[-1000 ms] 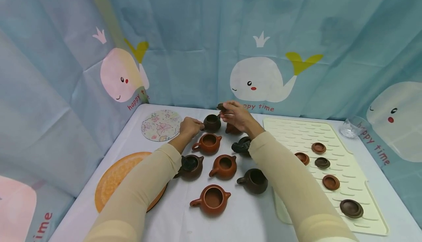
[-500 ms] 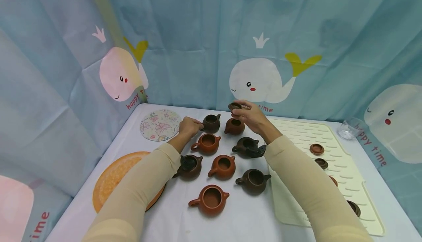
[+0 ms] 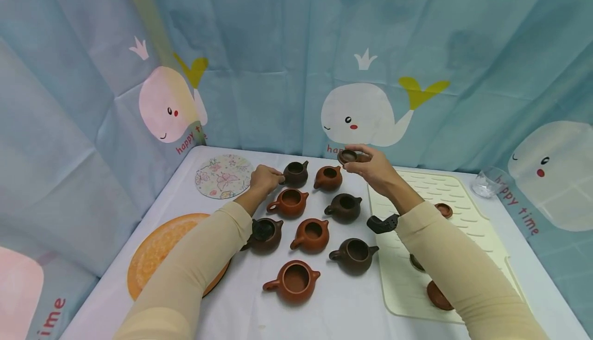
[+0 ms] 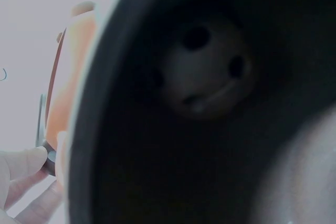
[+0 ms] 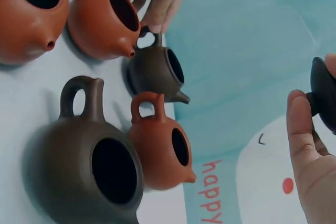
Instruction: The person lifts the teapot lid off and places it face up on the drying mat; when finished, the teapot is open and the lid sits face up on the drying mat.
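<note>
My left hand (image 3: 265, 178) pinches the handle of a small dark brown teapot (image 3: 296, 174) in the back row, which stands upright with its mouth uncovered. Fingers of that hand also show at the lower left of the left wrist view. Raised right of the back teapots, my right hand (image 3: 376, 170) holds a dark brown lid (image 3: 348, 157), tilted with its hollow side towards the head camera. In the right wrist view, the thumb and fingers grip this lid (image 5: 322, 95) around its knob. A reddish-brown teapot (image 3: 328, 178) stands between the hands.
Several lidless teapots, including a red one (image 3: 296, 281) in front, stand nearby. A cream mat (image 3: 398, 288) bearing lids (image 3: 443, 210) lies partly under my right forearm. A clear cup (image 3: 487, 182) is at back right; a patterned disc (image 3: 222, 176) and an orange round board (image 3: 157, 252) lie left.
My right hand has moved right with the lid, away from the small dark teapot, and the lid's hollow side has turned into view. My left hand stays at the teapot's handle.
</note>
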Demonstrator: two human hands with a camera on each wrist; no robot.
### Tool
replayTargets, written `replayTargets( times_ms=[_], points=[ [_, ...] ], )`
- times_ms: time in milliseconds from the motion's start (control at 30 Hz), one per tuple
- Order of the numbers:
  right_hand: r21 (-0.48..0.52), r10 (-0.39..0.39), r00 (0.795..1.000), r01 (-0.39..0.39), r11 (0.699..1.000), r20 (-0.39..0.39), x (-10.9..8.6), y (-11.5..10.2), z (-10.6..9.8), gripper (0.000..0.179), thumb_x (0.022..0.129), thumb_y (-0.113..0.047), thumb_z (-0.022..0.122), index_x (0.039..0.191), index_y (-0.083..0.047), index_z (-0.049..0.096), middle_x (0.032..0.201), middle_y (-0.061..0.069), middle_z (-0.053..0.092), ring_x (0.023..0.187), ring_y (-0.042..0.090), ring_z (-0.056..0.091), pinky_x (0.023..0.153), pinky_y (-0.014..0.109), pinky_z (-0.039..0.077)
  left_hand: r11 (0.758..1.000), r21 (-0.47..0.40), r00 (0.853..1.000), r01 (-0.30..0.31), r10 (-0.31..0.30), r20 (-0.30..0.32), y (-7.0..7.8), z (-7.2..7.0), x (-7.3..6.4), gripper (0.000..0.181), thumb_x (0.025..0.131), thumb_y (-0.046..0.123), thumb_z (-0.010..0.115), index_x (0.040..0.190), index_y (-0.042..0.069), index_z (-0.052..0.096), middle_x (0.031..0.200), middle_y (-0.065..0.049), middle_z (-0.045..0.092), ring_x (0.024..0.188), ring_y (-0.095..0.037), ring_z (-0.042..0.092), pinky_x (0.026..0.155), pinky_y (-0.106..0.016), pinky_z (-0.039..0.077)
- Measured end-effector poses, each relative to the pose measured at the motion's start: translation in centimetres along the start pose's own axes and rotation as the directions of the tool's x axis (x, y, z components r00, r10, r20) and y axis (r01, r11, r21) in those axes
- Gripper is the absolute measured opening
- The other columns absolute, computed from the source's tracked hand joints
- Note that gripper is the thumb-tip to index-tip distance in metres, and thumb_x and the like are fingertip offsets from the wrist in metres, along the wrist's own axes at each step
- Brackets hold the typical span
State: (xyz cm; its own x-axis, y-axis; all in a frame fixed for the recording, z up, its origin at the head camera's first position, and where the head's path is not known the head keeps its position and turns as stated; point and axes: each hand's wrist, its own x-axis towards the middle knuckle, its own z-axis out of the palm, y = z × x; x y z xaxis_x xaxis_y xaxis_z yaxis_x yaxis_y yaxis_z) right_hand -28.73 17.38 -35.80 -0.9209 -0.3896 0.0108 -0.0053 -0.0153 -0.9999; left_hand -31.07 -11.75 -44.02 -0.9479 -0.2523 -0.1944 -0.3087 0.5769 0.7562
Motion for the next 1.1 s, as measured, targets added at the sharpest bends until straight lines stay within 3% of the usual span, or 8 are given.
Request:
replayTargets(
  times_ms=[367,600,867,1100],
  points=[
    [-0.072,-0.009,1.0,0.007,0.997,-0.022,-2.7,-0.9,-2.5,0.054,0.089,0.007,0.061,0.139,-0.001,0.043,0.136,0.023,0.04,0.116,0.029,0.048,0.093,0.03,0.044,1.0,-0.014,1.0,-0.011,0.011,-0.006,0.2,0.0,-0.3,0.013,0.088,0.018,0.072,0.096,0.01,0.077,0.094,-0.006,0.069,0.088,-0.025,0.053,0.067,-0.034,0.045],
    [-0.127,-0.02,0.999,0.016,0.992,-0.032,-4.0,-0.7,-4.7,0.053,0.09,0.004,0.063,0.139,0.001,0.044,0.133,0.024,0.042,0.113,0.026,0.051,0.091,0.032,0.046,1.0,-0.008,1.0,0.0,0.0,0.004,0.0,-0.1,-0.2,0.014,0.088,0.019,0.072,0.098,0.011,0.077,0.096,-0.006,0.068,0.085,-0.024,0.054,0.062,-0.033,0.046],
    [-0.216,0.01,0.997,-0.027,0.976,-0.079,-5.0,0.0,-6.9,0.055,0.09,0.003,0.064,0.14,0.003,0.041,0.135,0.025,0.041,0.113,0.026,0.052,0.09,0.032,0.047,1.0,-0.014,1.0,0.005,-0.005,0.011,0.2,-0.2,-0.2,0.016,0.089,0.02,0.071,0.101,0.011,0.076,0.1,-0.007,0.068,0.085,-0.025,0.054,0.063,-0.033,0.046],
    [-0.348,0.043,0.989,-0.09,0.933,-0.142,-5.8,0.8,-8.5,0.059,0.09,-0.003,0.066,0.142,-0.001,0.04,0.136,0.022,0.042,0.117,0.031,0.047,0.097,0.042,0.04,1.0,-0.011,1.0,-0.009,0.009,0.007,0.2,-0.2,-0.3,0.016,0.089,0.019,0.071,0.101,0.01,0.076,0.099,-0.007,0.068,0.086,-0.025,0.053,0.064,-0.033,0.045]
  ],
)
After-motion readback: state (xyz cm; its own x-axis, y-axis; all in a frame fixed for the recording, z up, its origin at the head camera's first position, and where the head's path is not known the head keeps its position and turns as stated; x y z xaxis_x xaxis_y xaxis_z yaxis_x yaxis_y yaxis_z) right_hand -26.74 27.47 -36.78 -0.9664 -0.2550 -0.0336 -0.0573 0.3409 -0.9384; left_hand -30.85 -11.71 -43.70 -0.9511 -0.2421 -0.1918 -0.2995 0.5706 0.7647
